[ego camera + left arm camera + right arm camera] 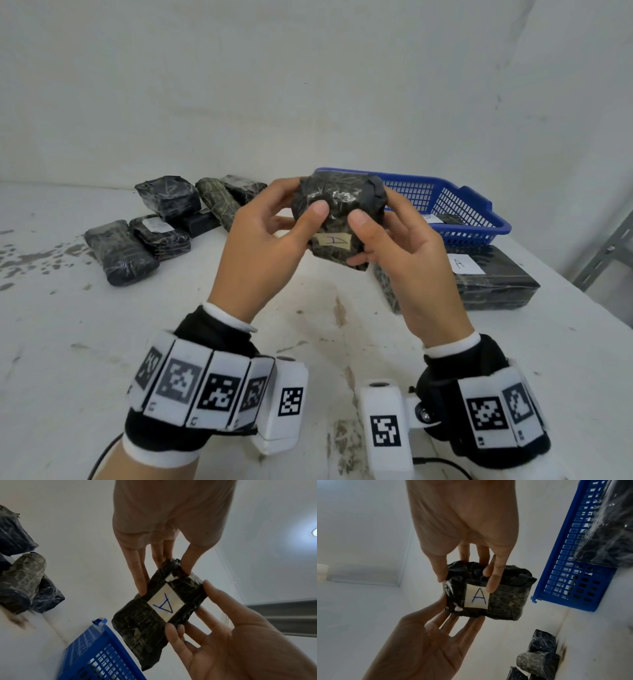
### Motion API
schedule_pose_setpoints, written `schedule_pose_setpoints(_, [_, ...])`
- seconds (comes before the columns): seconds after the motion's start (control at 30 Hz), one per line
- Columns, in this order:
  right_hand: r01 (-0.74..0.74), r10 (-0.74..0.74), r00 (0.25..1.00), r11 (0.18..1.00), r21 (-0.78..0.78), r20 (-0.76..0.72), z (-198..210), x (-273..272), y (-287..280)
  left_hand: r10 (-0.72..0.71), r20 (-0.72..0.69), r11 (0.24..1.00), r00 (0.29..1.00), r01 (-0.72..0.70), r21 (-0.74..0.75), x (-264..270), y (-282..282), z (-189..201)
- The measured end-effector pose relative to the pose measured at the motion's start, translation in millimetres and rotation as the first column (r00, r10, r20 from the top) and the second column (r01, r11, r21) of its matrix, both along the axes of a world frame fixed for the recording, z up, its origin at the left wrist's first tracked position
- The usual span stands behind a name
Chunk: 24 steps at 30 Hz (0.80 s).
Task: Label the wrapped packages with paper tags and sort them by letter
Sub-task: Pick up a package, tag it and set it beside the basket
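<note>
Between both hands (pixel 329 236), package (pixel 337 202) tagged "A".

Stained white table (pixel 68 342) against a bare white wall (pixel 239 85), grey metal shelving (pixel 603 260) at right

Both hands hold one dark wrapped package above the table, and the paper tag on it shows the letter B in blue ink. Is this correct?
Not quite. The tag reads A, not B; the right wrist view shows the blue letter plainly. The rest stands: the left hand and the right hand both hold the dark wrapped package above the table.
</note>
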State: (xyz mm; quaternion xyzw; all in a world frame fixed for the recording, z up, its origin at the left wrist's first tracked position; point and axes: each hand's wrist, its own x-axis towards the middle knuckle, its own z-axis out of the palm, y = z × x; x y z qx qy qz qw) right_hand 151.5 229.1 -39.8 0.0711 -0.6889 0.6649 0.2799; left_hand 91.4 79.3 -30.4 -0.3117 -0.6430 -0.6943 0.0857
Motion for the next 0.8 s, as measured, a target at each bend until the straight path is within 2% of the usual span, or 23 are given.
schedule_pose_setpoints(0.13, [0.003, -0.003, 1.000, 1.000, -0.001, -0.010, -2.2, -2.5, 1.9, -0.006, 0.022, 1.000, 1.000, 0.006, 0.026, -1.0, 0.0, -0.5])
schedule_pose_setpoints(0.3, [0.011, -0.011, 1.000, 1.000, -0.025, -0.010, -3.1, -3.6, 3.4, -0.026, -0.025, 1.000, 0.999, 0.026, 0.014, -2.6, 0.7, -1.6])
schedule_pose_setpoints(0.5, [0.031, -0.031, 0.999, 0.999, -0.030, -0.018, -3.2, -4.7, 8.1, -0.102, -0.142, 0.989, 0.985, 0.085, -0.121, -1.3, 1.6, -1.9])
schedule_pose_setpoints(0.7, [-0.010, 0.005, 0.997, 0.998, -0.068, -0.075, -4.7, -6.5, 6.1, -0.069, -0.017, 0.997, 0.997, 0.069, -0.032, -1.8, 4.1, 2.8])
schedule_pose_setpoints(0.8, [-0.015, 0.010, 0.997, 0.998, -0.056, -0.082, -2.7, -5.2, 6.1, -0.094, -0.032, 0.994, 0.995, 0.092, -0.060, -1.3, 3.3, 5.4])
